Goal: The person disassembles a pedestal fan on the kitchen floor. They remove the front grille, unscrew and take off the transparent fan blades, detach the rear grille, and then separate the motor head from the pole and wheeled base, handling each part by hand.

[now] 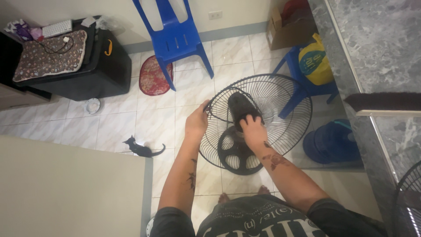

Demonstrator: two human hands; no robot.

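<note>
A black standing fan stands on the tiled floor in front of me, seen from above. Its round wire rear guard (280,94) faces up, with the dark motor housing (240,105) at its middle and the round slotted base (237,156) below. My left hand (197,120) grips the left rim of the wire guard. My right hand (253,129) rests on the motor housing, fingers curled over it. My bare toes show below the base.
A blue plastic chair (175,37) stands behind the fan, with a red oval mat (152,77) under it. A small black kitten (141,149) lies at left. A blue stool with a yellow bag (313,63), a black cabinet (83,66), a grey counter (377,52) and another fan guard (408,202) surround the spot.
</note>
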